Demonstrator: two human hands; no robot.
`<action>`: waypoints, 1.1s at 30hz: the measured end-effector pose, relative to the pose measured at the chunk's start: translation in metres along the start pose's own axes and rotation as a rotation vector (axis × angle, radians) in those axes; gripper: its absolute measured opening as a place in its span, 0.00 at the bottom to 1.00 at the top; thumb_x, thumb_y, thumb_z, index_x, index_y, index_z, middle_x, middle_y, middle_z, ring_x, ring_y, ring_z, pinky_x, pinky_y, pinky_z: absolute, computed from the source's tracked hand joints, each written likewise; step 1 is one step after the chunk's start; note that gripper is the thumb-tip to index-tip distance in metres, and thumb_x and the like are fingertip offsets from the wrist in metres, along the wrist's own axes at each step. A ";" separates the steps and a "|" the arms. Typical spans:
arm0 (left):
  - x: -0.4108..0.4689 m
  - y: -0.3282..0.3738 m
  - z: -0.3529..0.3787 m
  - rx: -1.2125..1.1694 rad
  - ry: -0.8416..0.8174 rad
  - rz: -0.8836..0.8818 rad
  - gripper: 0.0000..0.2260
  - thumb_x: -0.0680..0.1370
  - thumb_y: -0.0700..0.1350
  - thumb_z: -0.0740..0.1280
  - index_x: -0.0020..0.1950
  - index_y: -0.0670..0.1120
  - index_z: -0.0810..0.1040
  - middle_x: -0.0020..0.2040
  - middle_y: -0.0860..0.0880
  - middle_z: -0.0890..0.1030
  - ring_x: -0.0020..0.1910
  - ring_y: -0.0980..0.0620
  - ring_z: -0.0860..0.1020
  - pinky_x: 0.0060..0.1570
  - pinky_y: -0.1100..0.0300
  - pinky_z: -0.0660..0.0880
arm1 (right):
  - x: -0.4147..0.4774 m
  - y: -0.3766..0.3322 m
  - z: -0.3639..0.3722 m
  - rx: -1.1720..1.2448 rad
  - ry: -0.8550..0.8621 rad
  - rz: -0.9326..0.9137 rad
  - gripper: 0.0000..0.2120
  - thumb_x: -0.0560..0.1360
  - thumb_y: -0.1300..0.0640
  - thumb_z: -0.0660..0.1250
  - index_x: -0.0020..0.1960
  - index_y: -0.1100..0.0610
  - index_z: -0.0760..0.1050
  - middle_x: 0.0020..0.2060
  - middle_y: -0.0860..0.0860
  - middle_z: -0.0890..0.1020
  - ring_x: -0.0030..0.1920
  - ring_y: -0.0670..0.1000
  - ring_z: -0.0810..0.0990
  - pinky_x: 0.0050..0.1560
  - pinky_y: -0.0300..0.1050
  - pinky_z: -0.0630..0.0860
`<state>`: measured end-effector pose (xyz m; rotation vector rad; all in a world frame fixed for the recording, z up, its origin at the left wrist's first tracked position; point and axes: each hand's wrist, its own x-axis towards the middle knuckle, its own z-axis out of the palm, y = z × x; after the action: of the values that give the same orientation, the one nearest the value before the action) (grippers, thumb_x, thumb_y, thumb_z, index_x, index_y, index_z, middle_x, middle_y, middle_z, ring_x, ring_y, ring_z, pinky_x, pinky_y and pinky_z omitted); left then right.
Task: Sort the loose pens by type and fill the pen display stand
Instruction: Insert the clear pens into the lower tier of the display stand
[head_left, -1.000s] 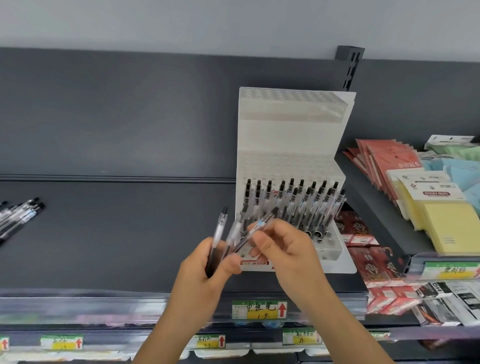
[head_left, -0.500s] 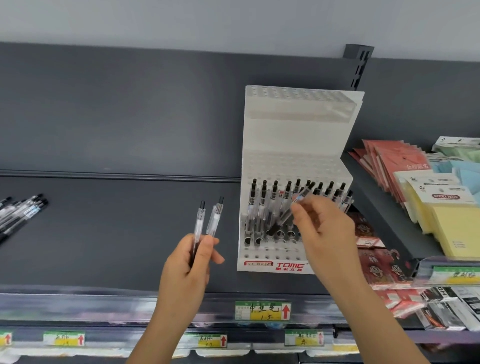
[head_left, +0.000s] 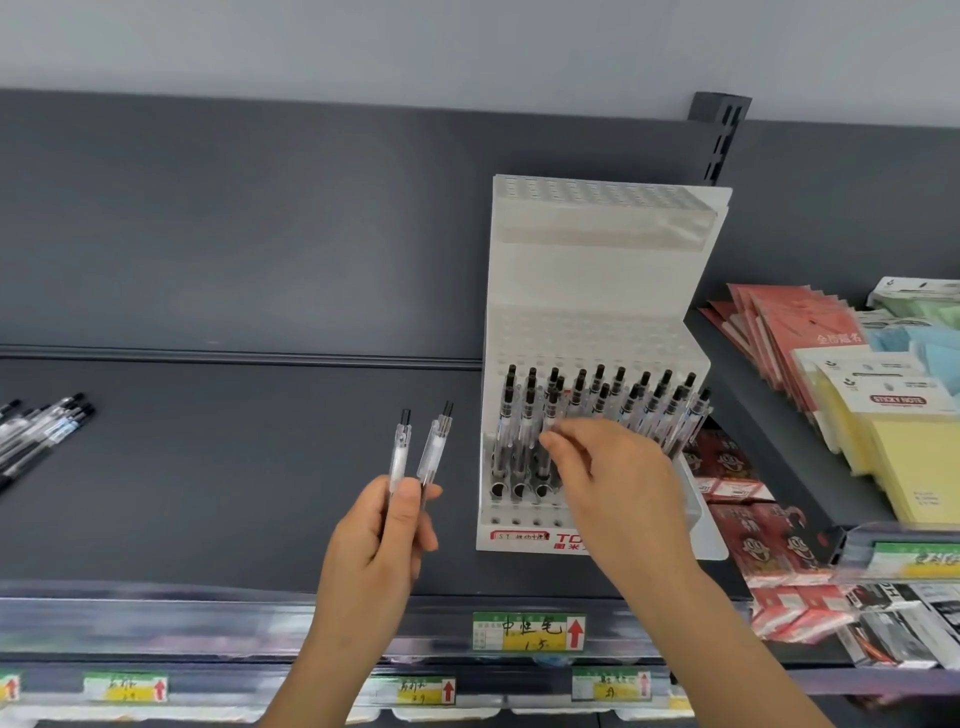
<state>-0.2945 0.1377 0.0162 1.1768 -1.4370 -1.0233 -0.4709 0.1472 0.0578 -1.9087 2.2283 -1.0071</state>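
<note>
Grips two clear pens (head_left: 418, 457) in the left hand (head_left: 382, 540), thumb pressed over the barrels against curled fingers, clicker ends up and slightly fanned, likely for plucking the next one out singly. Hovers off to the left of the pen display stand (head_left: 597, 280), near but not touching, probably as a ready supply. Reaches with the right hand (head_left: 618, 493) into the stand's lower tier, fingertips (head_left: 553, 441) closed in a pinch on the barrel of one clear pen (head_left: 551, 408) near the left end of the front row. Appears to be seating it in a hole; impossible to tell, behind the hand, whether fully down. Keeps that pen upright, clicker end poking up just beyond the pinch, in line with the rows of matching pens right beside the fingers. Leaves empty holes just below the pinch, toward the wrist, and a bare upper tier well above. Far to the left of both grips, on the dark shelf (head_left: 234, 467), a heap of loose pens (head_left: 47, 426), apparently not yet sorted.
</note>
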 end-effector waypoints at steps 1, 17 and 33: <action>0.000 0.000 0.000 -0.001 -0.002 0.000 0.17 0.74 0.57 0.54 0.45 0.47 0.77 0.30 0.51 0.76 0.24 0.56 0.68 0.23 0.65 0.66 | 0.000 0.000 -0.001 -0.009 -0.006 0.001 0.14 0.80 0.48 0.57 0.54 0.50 0.79 0.45 0.47 0.82 0.45 0.50 0.80 0.45 0.48 0.77; -0.006 0.009 0.007 -0.021 -0.121 0.021 0.15 0.72 0.57 0.57 0.44 0.48 0.78 0.30 0.51 0.76 0.24 0.56 0.70 0.23 0.65 0.68 | -0.010 0.010 -0.003 -0.011 0.104 0.016 0.13 0.76 0.43 0.60 0.45 0.50 0.78 0.36 0.42 0.76 0.35 0.44 0.74 0.35 0.40 0.72; -0.017 0.006 0.035 0.150 -0.276 0.196 0.15 0.74 0.61 0.59 0.40 0.51 0.76 0.39 0.51 0.77 0.35 0.57 0.75 0.35 0.68 0.71 | -0.046 0.010 -0.005 0.888 -0.093 0.187 0.07 0.67 0.47 0.68 0.37 0.50 0.76 0.31 0.48 0.79 0.34 0.46 0.78 0.33 0.37 0.75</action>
<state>-0.3289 0.1564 0.0130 1.0025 -1.8343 -0.9815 -0.4707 0.1914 0.0399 -1.2826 1.4554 -1.4810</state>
